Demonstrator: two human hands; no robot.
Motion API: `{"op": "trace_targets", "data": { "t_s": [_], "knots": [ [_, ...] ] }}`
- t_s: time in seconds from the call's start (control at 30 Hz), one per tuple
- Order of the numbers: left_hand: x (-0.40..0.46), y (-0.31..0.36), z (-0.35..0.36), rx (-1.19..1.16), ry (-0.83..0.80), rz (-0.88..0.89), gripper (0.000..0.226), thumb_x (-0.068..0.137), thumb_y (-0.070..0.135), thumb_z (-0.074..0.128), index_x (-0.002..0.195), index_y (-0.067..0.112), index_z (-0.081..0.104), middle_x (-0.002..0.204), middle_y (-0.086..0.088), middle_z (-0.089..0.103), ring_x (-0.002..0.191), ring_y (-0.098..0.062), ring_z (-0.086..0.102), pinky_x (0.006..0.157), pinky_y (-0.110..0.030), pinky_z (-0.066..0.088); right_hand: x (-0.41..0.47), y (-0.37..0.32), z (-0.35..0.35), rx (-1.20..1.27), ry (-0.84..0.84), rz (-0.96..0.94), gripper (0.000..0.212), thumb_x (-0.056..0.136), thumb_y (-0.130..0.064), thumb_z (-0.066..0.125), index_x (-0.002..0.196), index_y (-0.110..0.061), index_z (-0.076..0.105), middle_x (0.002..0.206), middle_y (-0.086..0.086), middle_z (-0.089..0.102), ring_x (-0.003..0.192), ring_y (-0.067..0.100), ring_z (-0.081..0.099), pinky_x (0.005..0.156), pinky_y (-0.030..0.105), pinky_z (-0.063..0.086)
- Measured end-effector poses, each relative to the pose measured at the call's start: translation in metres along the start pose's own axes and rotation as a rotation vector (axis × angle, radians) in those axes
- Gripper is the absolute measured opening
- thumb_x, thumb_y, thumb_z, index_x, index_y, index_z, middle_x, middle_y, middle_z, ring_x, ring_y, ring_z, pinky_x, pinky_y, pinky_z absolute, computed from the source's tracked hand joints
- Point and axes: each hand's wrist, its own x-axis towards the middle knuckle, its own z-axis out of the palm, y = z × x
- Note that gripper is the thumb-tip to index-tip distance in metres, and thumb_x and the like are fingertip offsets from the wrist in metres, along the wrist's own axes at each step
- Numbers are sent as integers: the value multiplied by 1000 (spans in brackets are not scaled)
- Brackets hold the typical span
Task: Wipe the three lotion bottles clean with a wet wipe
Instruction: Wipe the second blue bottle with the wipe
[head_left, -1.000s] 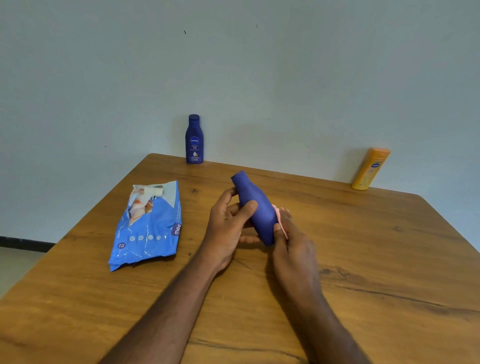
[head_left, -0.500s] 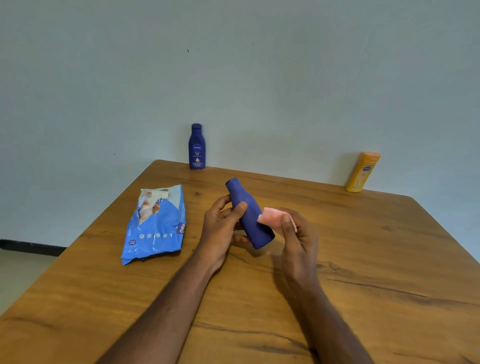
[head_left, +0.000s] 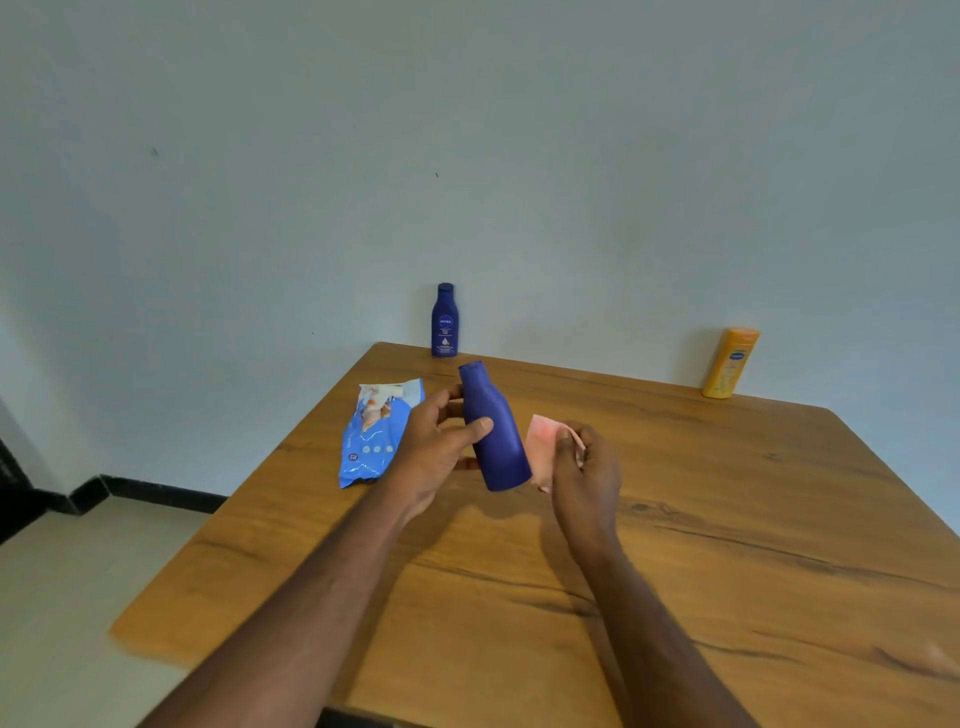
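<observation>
Head view: left hand (head_left: 436, 447) grips the blue bottle (head_left: 493, 431) tilted, baring its side for the right hand's (head_left: 587, 467) pinched wipe (head_left: 543, 441).

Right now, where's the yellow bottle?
In the head view the yellow bottle stands at the table's far right edge by the wall, well right of the upright blue bottle.

A brown wooden surface (head_left: 727, 545) with dark grain fills the lower right of the frame. On it, left of centre, lies a flat blue wet-wipe pack (head_left: 371, 441). At its far edge a dark blue upright lotion bottle (head_left: 444, 322) stands centre frame, and an orange-yellow lotion bottle (head_left: 728, 364) at the right.
</observation>
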Motion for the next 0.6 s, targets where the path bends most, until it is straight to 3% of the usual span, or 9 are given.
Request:
{"op": "trace_targets", "data": {
  "t_s": [0.23, 0.33, 0.43, 0.6],
  "knots": [
    [7, 20, -4, 274, -27, 122, 46, 89, 10, 74, 130, 23, 60, 118, 3, 67, 107, -18, 66, 84, -40, 62, 1, -26, -11, 65, -46, 281, 21, 98, -28, 58, 118, -25, 64, 109, -1, 67, 99, 22, 67, 78, 52, 63],
    [24, 18, 0, 351, -24, 142, 40, 88, 11, 76, 123, 22, 61, 112, 6, 69, 101, -12, 66, 83, -29, 57, 10, -35, -15, 52, -42, 283, 19, 93, -19, 65, 110, -27, 62, 103, -3, 67, 95, 20, 66, 76, 50, 63],
    [52, 12, 9, 417, -40, 164, 43, 86, 8, 77, 125, 19, 61, 112, 4, 69, 100, -12, 65, 87, -29, 55, 30, -35, -15, -18, -15, 258, 19, 89, -15, 65, 104, -27, 64, 102, -1, 68, 91, 17, 66, 75, 49, 63],
    [117, -3, 33, 525, -76, 167, 43, 87, 5, 76, 126, 13, 61, 116, 0, 67, 98, -16, 65, 80, -24, 51, 81, -23, -15, -128, -10, 213, 19, 88, -10, 62, 90, -30, 60, 90, -9, 65, 81, 12, 62, 66, 33, 56]
  ]
}}
